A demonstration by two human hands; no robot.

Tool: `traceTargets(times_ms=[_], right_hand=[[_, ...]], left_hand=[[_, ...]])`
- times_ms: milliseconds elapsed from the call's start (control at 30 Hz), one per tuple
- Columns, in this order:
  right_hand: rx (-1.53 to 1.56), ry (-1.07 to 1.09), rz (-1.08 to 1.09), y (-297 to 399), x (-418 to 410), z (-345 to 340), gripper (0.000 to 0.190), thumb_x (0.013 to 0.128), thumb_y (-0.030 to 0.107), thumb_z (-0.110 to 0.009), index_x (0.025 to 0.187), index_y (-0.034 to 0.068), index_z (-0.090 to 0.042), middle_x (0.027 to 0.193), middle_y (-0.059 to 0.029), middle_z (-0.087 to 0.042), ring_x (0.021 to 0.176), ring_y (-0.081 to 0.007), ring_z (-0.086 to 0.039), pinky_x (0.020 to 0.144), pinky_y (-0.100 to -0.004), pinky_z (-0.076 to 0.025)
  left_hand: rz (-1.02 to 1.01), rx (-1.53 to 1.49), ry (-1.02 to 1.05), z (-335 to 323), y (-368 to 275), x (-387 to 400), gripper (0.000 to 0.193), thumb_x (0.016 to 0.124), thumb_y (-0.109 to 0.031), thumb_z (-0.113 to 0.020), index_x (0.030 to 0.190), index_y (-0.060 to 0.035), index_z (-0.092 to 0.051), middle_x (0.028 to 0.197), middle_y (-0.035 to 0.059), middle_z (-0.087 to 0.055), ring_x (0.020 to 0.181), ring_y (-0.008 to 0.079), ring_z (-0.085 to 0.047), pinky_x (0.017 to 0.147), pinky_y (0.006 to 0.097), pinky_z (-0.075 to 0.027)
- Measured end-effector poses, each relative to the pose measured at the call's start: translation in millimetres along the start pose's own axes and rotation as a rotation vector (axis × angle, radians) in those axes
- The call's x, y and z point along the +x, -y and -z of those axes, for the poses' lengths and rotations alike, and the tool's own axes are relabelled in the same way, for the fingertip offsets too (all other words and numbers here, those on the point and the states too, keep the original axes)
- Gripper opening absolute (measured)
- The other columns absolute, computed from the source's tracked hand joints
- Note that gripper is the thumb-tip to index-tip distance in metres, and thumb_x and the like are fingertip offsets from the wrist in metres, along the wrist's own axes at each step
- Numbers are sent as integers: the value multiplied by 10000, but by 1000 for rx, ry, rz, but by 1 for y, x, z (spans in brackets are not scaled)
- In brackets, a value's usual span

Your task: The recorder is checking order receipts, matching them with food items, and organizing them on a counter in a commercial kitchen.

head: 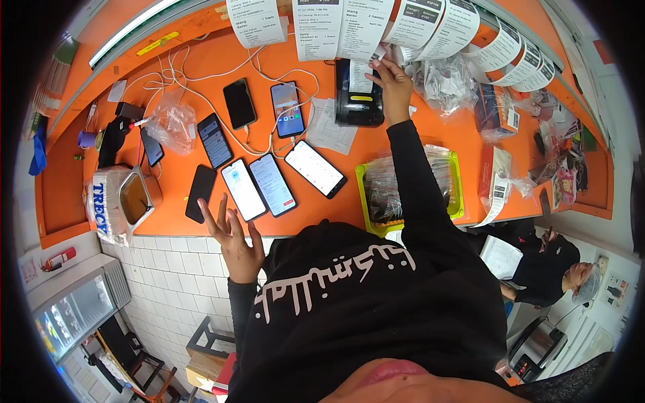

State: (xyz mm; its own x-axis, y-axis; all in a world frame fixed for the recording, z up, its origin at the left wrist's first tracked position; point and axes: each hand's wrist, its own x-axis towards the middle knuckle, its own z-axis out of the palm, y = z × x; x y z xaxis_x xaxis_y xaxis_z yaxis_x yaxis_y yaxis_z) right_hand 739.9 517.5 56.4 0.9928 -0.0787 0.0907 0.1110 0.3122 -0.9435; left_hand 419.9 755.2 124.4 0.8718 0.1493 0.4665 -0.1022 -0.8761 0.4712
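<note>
My right hand [394,84] reaches to the black receipt printer [359,112], its fingertips on the edge of a white paper receipt [359,75] at the printer's top. Part of that grip is hidden by the fingers. My left hand [236,247] is held up at the table's front edge, fingers spread, with nothing in it. Nearest to it are a dark-screened phone [200,194] and a lit white-screened phone [244,190]. Beside these lie another lit phone [273,185] and a tilted white-screened phone [316,169]. Printed receipts [364,27] hang in a row above the printer.
White charging cables [227,128] tangle among several phones. Under my right arm stands a lime-green basket [456,184] of plastic packets. A metal container [135,199] of brown sauce sits at left, plastic bags [446,83] at right. A co-worker [546,267] in a hairnet holds paper.
</note>
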Motion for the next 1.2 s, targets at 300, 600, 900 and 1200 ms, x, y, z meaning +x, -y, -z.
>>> traceTargets(times_ms=[300, 600, 900, 1200], right_hand=[[32, -11, 41, 7, -20, 8, 199, 829, 30, -637, 987, -84, -596, 921, -99, -601, 827, -144, -610, 705, -307, -589], [66, 2, 57, 17, -40, 11, 227, 837, 52, -635, 1020, -77, -601, 914, -102, -615, 819, -139, -609, 683, -293, -593], [23, -3, 49, 24, -51, 20, 190, 853, 44, -612, 1027, -32, -624, 931, -85, -622, 846, -137, -606, 718, -312, -582], [73, 44, 104, 38, -67, 22, 195, 825, 44, -647, 980, -67, -606, 909, -90, -612, 803, -145, -624, 678, -280, -589]], left_hand=[[3, 1, 42, 5, -9, -14, 841, 763, 112, -534, 1454, -164, -142, 1473, 236, -5, 1218, 399, -429, 841, 407, -519], [10, -22, 59, 2, -22, -31, 868, 753, 120, -535, 1455, -179, -123, 1471, 236, -22, 1200, 392, -452, 819, 392, -533], [18, -48, 65, -2, -34, -49, 864, 764, 110, -535, 1456, -183, -109, 1471, 232, -26, 1194, 384, -460, 824, 392, -535], [52, -94, 105, -8, -48, -67, 845, 779, 107, -543, 1455, -167, -116, 1469, 235, -27, 1202, 370, -459, 861, 398, -506]])
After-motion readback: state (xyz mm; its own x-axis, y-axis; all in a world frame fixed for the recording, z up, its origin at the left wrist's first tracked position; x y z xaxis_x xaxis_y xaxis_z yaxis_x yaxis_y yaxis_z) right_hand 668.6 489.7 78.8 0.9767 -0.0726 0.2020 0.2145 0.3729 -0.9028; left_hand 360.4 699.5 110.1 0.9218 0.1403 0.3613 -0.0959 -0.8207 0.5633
